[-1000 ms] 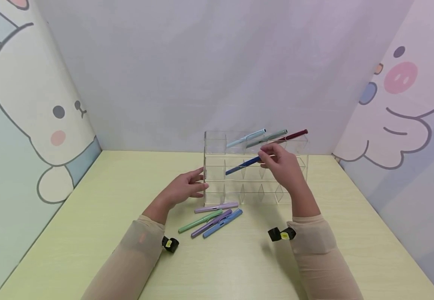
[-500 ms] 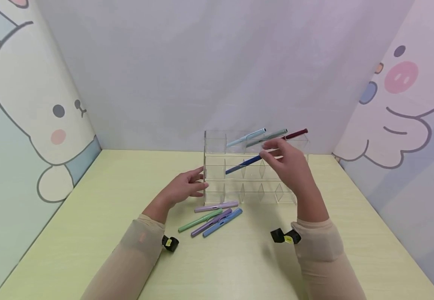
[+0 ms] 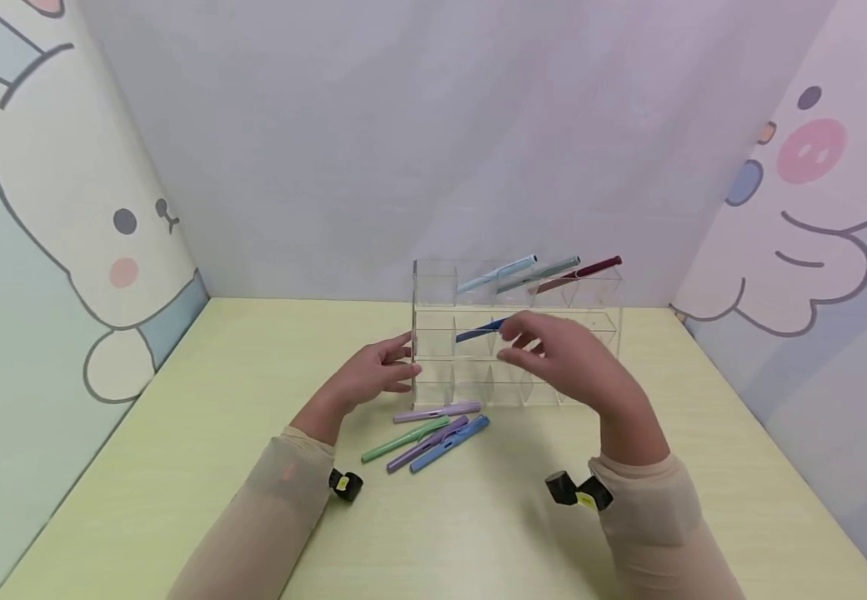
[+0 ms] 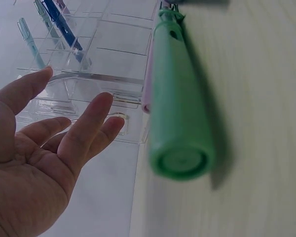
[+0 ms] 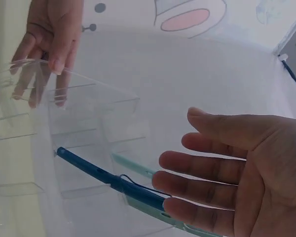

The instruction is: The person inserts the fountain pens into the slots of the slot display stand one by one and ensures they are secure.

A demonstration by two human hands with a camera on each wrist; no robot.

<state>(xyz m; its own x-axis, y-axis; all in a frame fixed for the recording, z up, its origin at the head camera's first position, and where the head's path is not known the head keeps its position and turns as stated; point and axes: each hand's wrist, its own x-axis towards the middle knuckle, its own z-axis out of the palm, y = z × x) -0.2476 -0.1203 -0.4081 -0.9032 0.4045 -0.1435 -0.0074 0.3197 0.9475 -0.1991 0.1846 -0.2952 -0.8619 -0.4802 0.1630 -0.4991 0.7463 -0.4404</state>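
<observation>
A clear acrylic pen rack (image 3: 433, 333) with three stepped rows stands on the table. My left hand (image 3: 366, 379) rests its spread fingers against the rack's left side. A dark blue pen (image 3: 477, 332) leans in the middle row. My right hand (image 3: 568, 360) is in front of that row, its fingers loosely bent, covering the pen's upper end in the head view. In the right wrist view nothing lies in its palm, and the dark blue pen (image 5: 93, 170) passes behind the fingers. A light blue pen (image 3: 498, 272), a grey-green pen (image 3: 542, 273) and a dark red pen (image 3: 583, 272) lean in the top row.
In front of the rack lie a lilac pen (image 3: 437, 412), a green pen (image 3: 407, 439), a purple pen (image 3: 428, 446) and a blue pen (image 3: 450, 444). The green pen (image 4: 177, 94) looms close to the left wrist camera. Cartoon-printed sheets surround the table.
My right hand has let go of the dark blue pen and moved down and nearer, in front of the rack. The pen stays in the middle row. My left hand keeps its place.
</observation>
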